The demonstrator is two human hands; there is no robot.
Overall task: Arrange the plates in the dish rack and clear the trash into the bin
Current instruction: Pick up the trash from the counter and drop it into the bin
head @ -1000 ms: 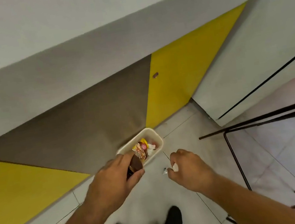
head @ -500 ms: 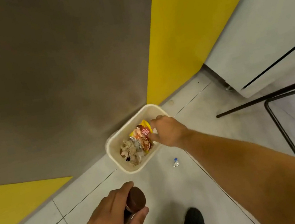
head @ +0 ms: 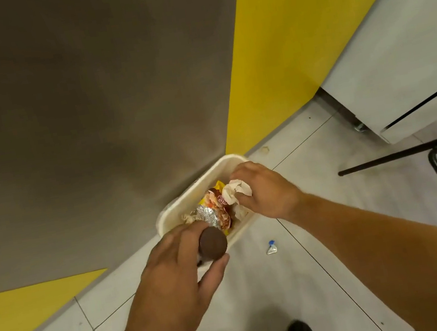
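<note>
The tissue [head: 234,191] pinched in my right hand [head: 268,191] is soft, crumpled white paper, matt. My left hand [head: 173,282] holds a brown-capped container [head: 213,242]; the cap is smooth with a dull sheen. The bin [head: 202,181] at frame centre looks like smooth cream plastic. Inside it lie crinkled silver foil [head: 207,215] and a glossy printed wrapper [head: 219,214]. The floor [head: 322,307] is pale, smooth tile, faintly shiny. The wall [head: 71,103] at upper left is matt. The black frame legs [head: 411,151] at right look like painted metal.

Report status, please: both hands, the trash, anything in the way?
Right hand grips crumpled tissue over bin. Left hand holds brown-capped container at bin's near edge. Small wrapper lies on floor beside bin.
</note>
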